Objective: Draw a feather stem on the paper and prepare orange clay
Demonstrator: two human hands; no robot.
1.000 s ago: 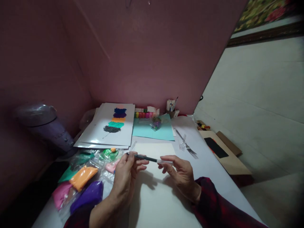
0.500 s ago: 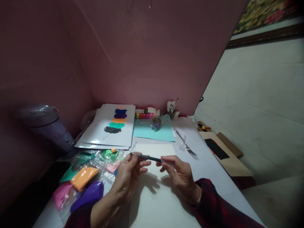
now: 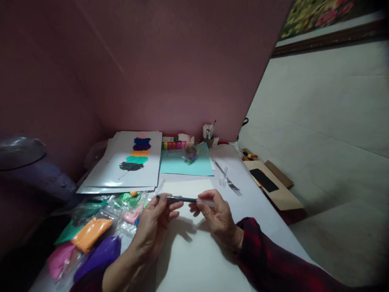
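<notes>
A slim dark pen (image 3: 184, 199) is held level between my two hands, above a blank cream sheet of paper (image 3: 194, 259). My left hand (image 3: 158, 217) pinches its left end between thumb and index finger, the other fingers loosely curled. The right end sits in the closed fingers of my right hand (image 3: 217, 215), which partly hide a paler tip there. Both hands cast shadows on the sheet below and are apart from it.
Bags of coloured clay (image 3: 92, 235) crowd the left. Behind them lies a painted sheet (image 3: 121, 162). A turquoise sheet (image 3: 185, 164) carries a small bag, and a metal fork (image 3: 229, 182) lies beside a clear plastic fork. A brush holder (image 3: 209, 138) stands at the back.
The view has turned slightly right, so the scene sits further left. The pen is still in both hands, and more of its pale right end shows between my right fingers.
</notes>
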